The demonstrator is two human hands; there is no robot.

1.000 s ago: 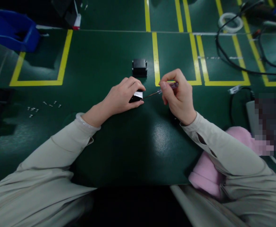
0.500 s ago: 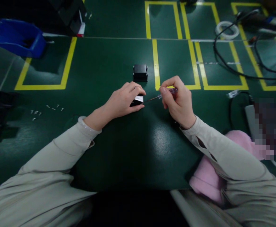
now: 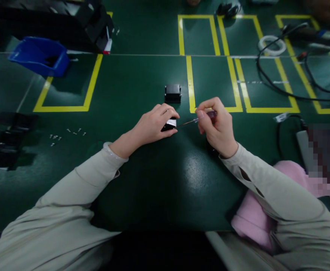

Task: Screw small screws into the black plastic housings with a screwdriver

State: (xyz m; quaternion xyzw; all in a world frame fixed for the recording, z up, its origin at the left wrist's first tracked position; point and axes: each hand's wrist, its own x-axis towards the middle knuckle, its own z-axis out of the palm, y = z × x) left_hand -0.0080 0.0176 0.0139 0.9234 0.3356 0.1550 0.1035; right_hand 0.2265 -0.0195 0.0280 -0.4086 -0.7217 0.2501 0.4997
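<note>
My left hand is closed around a small black box with a light, shiny face, fingers and thumb on opposite sides. My right hand grips a screwdriver by its dark reddish handle. The thin shaft points left, and its tip is at the right side of the held box; whether it sits on a screw is too small to tell. Just beyond my left hand stands a second black box with small metal bits at its corners. Several small screws lie scattered left of my left forearm.
A blue bin stands at the far left beside dark equipment. Dark parts lie at the left edge. Black cables and a white tape roll are at the right. Pink cloth lies by my right forearm. Yellow tape outlines mark the green table.
The whole view has shifted, so everything appears slightly lower and further right. My grip on the box and the screwdriver looks the same, with the tip still at the box's right side.
</note>
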